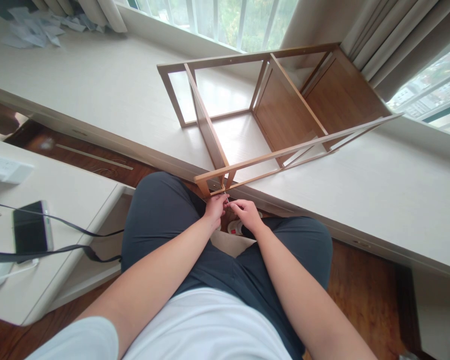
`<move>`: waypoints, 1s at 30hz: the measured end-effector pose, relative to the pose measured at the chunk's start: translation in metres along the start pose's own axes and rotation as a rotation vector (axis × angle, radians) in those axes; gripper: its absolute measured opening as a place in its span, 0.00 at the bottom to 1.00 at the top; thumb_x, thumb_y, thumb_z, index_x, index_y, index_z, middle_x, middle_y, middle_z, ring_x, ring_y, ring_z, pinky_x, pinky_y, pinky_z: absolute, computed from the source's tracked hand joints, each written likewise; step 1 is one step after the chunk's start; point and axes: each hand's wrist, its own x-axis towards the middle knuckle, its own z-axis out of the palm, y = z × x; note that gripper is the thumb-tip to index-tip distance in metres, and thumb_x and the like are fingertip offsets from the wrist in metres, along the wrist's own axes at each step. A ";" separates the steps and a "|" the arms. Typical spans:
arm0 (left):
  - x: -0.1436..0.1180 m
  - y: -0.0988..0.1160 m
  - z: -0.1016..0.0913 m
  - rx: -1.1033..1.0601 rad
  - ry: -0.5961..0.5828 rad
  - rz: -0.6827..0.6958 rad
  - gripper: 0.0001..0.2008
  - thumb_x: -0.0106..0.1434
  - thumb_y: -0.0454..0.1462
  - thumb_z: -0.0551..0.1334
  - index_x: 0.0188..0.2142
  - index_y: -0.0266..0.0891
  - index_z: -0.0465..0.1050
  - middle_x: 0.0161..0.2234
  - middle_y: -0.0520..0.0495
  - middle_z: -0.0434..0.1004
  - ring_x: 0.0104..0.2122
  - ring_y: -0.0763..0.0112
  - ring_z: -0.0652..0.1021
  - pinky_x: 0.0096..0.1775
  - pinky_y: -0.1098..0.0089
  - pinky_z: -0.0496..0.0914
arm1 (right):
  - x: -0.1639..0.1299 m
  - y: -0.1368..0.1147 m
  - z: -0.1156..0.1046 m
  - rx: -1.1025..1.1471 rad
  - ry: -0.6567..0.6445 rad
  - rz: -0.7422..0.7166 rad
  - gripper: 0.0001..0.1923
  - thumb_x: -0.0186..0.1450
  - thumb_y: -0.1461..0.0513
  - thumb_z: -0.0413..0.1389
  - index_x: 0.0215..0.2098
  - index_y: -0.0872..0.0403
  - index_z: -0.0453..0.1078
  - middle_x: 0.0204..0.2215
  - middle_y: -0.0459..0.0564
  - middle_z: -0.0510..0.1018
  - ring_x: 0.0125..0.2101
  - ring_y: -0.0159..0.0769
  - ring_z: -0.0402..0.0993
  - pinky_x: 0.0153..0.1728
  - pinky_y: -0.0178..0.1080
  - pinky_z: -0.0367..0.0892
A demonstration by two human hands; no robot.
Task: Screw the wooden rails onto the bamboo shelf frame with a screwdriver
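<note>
A brown wooden shelf frame (217, 135) lies on its side on the long white surface, its near corner jutting past the edge toward me. Just below that corner, my left hand (215, 209) is closed, fingertips pinched around a thin metal rod (227, 196) that points up at the frame. From the right, my right hand (246, 212) pinches the lower end of the same rod between thumb and fingers. The rod looks like a slim key or screw; its exact kind is too small to tell. Both hands are between my knees.
The white window-side surface (93, 95) runs across the view, with crumpled paper (33, 27) at its far left. At left, a white desk (78, 200) bears a phone (32, 227), a power strip (7, 167) and black straps (78, 247). Curtains (390, 45) hang behind the frame.
</note>
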 end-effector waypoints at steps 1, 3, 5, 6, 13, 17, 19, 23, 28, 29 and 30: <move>0.001 0.000 0.000 0.003 0.000 0.002 0.11 0.51 0.43 0.69 0.32 0.38 0.79 0.27 0.52 0.71 0.22 0.78 0.68 0.23 0.77 0.56 | 0.000 0.000 0.000 -0.001 0.001 0.001 0.15 0.67 0.57 0.54 0.38 0.53 0.83 0.31 0.49 0.83 0.32 0.39 0.77 0.36 0.37 0.69; 0.001 -0.001 0.000 0.009 0.000 0.003 0.12 0.51 0.43 0.69 0.33 0.39 0.79 0.27 0.52 0.71 0.22 0.78 0.68 0.23 0.77 0.56 | 0.000 0.001 0.000 -0.006 0.000 0.003 0.15 0.67 0.57 0.54 0.38 0.53 0.83 0.31 0.49 0.82 0.32 0.39 0.78 0.36 0.37 0.70; 0.002 -0.002 0.000 0.014 0.004 0.004 0.12 0.52 0.43 0.69 0.33 0.39 0.79 0.27 0.52 0.71 0.22 0.78 0.69 0.23 0.77 0.57 | 0.000 0.001 0.000 -0.011 0.002 0.007 0.15 0.67 0.57 0.54 0.38 0.53 0.83 0.30 0.49 0.82 0.32 0.39 0.78 0.36 0.36 0.70; 0.002 -0.002 0.000 0.017 0.006 0.005 0.12 0.52 0.43 0.69 0.33 0.39 0.79 0.27 0.52 0.71 0.22 0.78 0.69 0.23 0.77 0.57 | 0.000 0.001 0.000 -0.013 0.004 0.009 0.15 0.67 0.57 0.54 0.38 0.53 0.83 0.30 0.49 0.82 0.32 0.39 0.77 0.36 0.36 0.69; 0.000 0.000 0.000 0.030 0.009 -0.003 0.13 0.52 0.44 0.70 0.33 0.38 0.79 0.28 0.52 0.70 0.23 0.79 0.68 0.23 0.77 0.56 | 0.001 0.004 0.000 -0.011 0.016 0.005 0.16 0.67 0.56 0.54 0.38 0.54 0.83 0.29 0.49 0.82 0.31 0.38 0.77 0.36 0.37 0.69; -0.001 0.001 0.000 0.031 0.009 0.000 0.12 0.51 0.43 0.69 0.33 0.39 0.78 0.27 0.52 0.71 0.22 0.78 0.68 0.23 0.77 0.56 | 0.001 0.004 0.001 -0.008 0.023 0.012 0.16 0.67 0.56 0.55 0.37 0.54 0.83 0.28 0.49 0.81 0.31 0.39 0.77 0.35 0.37 0.69; -0.001 0.001 0.000 0.025 0.009 0.000 0.11 0.51 0.42 0.70 0.32 0.39 0.78 0.27 0.52 0.71 0.22 0.78 0.68 0.23 0.77 0.55 | 0.001 0.004 0.001 -0.006 0.025 0.013 0.15 0.67 0.56 0.55 0.37 0.54 0.83 0.28 0.49 0.81 0.31 0.39 0.77 0.36 0.37 0.69; 0.000 0.001 0.000 0.022 0.011 0.002 0.10 0.51 0.42 0.70 0.31 0.39 0.78 0.26 0.52 0.70 0.22 0.78 0.67 0.23 0.76 0.56 | 0.002 0.006 0.000 -0.013 0.042 0.017 0.15 0.67 0.56 0.55 0.36 0.54 0.83 0.28 0.49 0.82 0.32 0.39 0.77 0.36 0.37 0.70; -0.002 0.002 0.001 0.032 0.022 0.006 0.11 0.51 0.42 0.70 0.32 0.38 0.78 0.27 0.51 0.72 0.23 0.77 0.68 0.23 0.76 0.57 | 0.003 0.007 0.000 0.001 0.056 0.032 0.15 0.66 0.56 0.56 0.36 0.54 0.83 0.29 0.50 0.82 0.31 0.40 0.78 0.36 0.38 0.70; -0.002 0.003 0.001 0.033 0.023 0.007 0.11 0.51 0.42 0.70 0.32 0.38 0.78 0.27 0.51 0.72 0.23 0.77 0.68 0.23 0.77 0.57 | 0.003 0.007 0.000 0.000 0.059 0.035 0.15 0.66 0.56 0.56 0.36 0.54 0.83 0.29 0.50 0.82 0.31 0.40 0.78 0.36 0.38 0.70; -0.003 0.003 0.001 0.036 0.025 0.006 0.11 0.51 0.42 0.70 0.32 0.38 0.78 0.28 0.50 0.72 0.23 0.77 0.68 0.23 0.77 0.57 | 0.003 0.007 0.000 -0.001 0.060 0.038 0.15 0.66 0.56 0.56 0.36 0.54 0.83 0.29 0.49 0.82 0.31 0.40 0.78 0.36 0.38 0.70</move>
